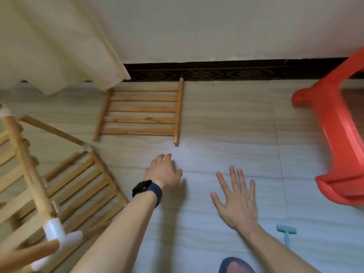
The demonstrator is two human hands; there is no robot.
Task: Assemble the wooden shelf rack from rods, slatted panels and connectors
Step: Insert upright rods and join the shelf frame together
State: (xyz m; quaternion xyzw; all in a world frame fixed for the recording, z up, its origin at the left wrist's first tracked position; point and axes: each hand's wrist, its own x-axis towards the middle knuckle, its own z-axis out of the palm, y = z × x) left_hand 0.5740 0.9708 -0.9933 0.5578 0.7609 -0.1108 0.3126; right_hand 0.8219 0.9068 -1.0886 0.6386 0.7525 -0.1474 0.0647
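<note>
the left hand [163,170] is stretched forward over the floor [226,134], back upward, fingers a little bent; its grip is loose and closes on nothing. a dark watch [146,189] sits on its wrist. the right hand [236,196] is flat, palm down, fingers straight and spread apart.

the slatted panel [139,111] lies flat on the floor beyond the left hand, apart from it, its far edge near the wall's dark skirting [236,71]. a curtain [49,46] hangs over its far left corner. open tiles lie between the panel and the red stool [338,134] on the right.

the panel's slats run left to right; its two side rods point toward the wall. the partly built rack [59,184], blurred, stands at the left with a white connector [54,230] on its near rod. a small blue tool [286,232] lies beside the right forearm.
</note>
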